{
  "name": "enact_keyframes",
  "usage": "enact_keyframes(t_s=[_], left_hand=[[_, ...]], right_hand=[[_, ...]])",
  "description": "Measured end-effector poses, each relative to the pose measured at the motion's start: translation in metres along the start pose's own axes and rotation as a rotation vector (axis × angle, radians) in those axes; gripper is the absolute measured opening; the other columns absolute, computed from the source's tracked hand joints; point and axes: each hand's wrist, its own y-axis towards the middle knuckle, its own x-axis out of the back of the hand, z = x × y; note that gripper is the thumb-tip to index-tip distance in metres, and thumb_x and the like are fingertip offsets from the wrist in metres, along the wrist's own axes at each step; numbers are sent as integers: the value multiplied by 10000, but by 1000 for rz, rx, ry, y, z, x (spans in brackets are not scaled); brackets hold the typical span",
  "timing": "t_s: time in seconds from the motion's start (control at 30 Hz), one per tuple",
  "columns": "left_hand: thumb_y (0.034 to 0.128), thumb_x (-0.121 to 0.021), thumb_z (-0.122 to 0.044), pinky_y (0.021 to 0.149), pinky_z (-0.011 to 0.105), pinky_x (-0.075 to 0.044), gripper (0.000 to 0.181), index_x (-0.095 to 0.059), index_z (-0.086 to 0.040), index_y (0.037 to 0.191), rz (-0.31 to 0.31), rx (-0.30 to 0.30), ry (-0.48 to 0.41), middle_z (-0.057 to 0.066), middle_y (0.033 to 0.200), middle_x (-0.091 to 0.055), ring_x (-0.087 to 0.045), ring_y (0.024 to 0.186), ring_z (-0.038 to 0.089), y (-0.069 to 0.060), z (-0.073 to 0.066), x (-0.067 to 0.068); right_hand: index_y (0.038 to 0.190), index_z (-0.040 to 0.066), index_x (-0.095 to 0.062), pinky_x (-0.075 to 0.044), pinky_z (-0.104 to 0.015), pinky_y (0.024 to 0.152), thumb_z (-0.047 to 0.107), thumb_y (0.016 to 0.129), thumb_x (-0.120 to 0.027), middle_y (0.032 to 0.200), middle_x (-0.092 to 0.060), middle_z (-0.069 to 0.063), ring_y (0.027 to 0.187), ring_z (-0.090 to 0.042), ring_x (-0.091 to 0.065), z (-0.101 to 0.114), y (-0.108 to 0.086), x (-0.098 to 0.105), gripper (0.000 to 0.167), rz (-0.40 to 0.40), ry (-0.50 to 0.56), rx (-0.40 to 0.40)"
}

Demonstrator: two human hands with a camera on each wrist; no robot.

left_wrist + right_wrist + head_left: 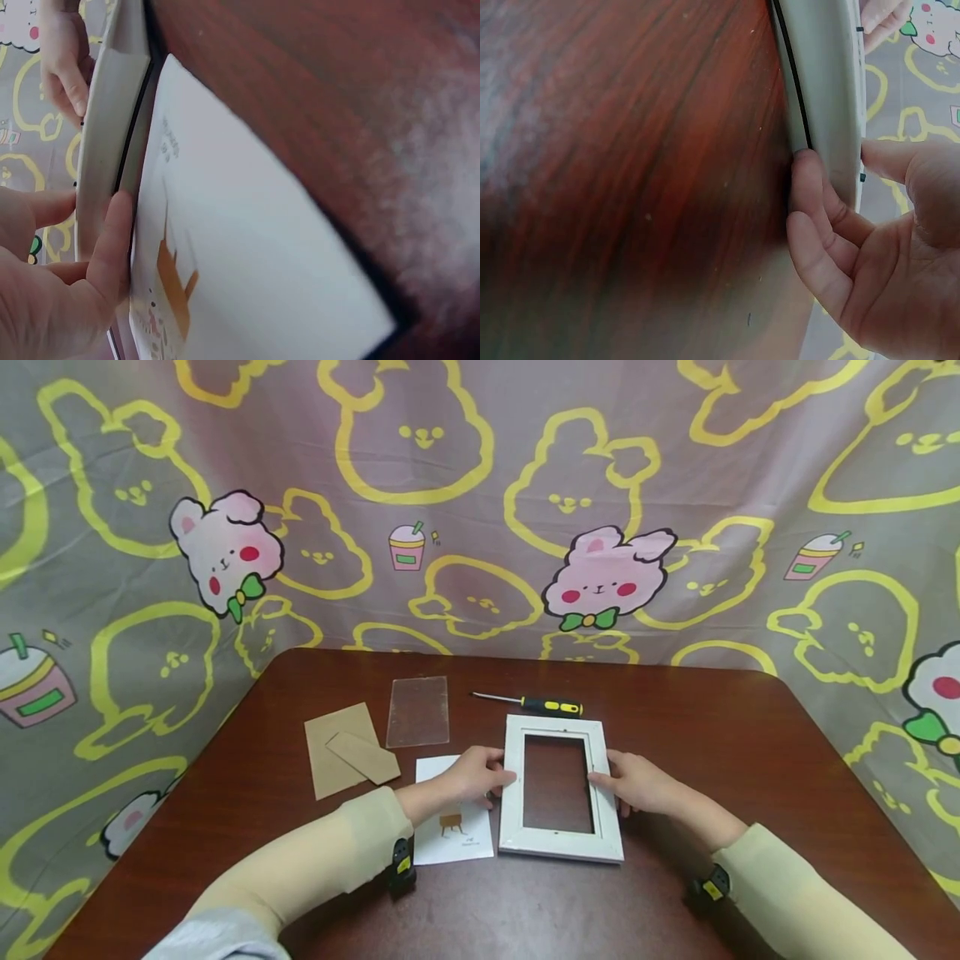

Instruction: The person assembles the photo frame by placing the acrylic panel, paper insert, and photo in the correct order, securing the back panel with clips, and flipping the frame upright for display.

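A white picture frame [512,810] with a rectangular opening lies back side up, small dark tabs around its inner edge. My left hand [474,774] grips its left side, thumb on the top face and fingers along the outer edge. On the opposite side my right hand [641,781] grips it the same way; in the right wrist view the fingers [810,184] press the frame's side [829,97]. Under my left forearm and hand, partly covered, is a white printed sheet [453,847] with a brown drawing, close beside the frame [112,127] in the left wrist view.
Left of the sheet lies a brown backing board [337,760] with an attached stand flap [371,762]. A clear rectangular pane [418,712] is behind the sheet. Beyond the frame rests a screwdriver [551,705] with a black and yellow handle. A patterned curtain [480,527] surrounds the dark wooden table [720,727].
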Motion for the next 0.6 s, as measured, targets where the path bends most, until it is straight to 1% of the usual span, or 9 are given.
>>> enact_keyframes(t_s=[0.13, 0.3, 0.47, 0.6], left_hand=[[948, -626, -111, 561, 302, -551, 508, -456, 54, 1397, -22, -11, 26, 73, 834, -550, -568, 688, 152, -1, 0, -3], [955, -612, -110, 556, 299, -545, 462, -488, 50, 1370, -45, -18, 55, 68, 818, -530, -546, 677, 147, 0, 1, -6], [956, -612, -110, 557, 296, -546, 440, -508, 41, 1356, -56, -17, 71, 59, 843, -526, -550, 700, 148, 0, 1, -7], [961, -607, -112, 562, 290, -547, 434, -511, 41, 1356, -58, -29, 94, 59, 853, -525, -557, 703, 143, -1, 0, -8]], right_hand=[[1171, -2, -542, -395, -302, 448, 270, 967, -611, 570, -547, -33, 451, -189, -538, 0, 0, 0, 346, 0, 1, -5], [1200, -10, -531, -406, -304, 455, 270, 967, -612, 581, -550, -32, 456, -186, -541, 0, 1, -1, 373, 2, 2, -6], [1208, -18, -523, -395, -301, 446, 273, 967, -613, 571, -544, -30, 453, -179, -534, 0, 0, -1, 388, 2, -3, 0], [1176, -15, -528, -399, -305, 447, 267, 964, -618, 562, -533, -31, 449, -175, -525, 0, 0, -1, 364, -3, -5, 6]])
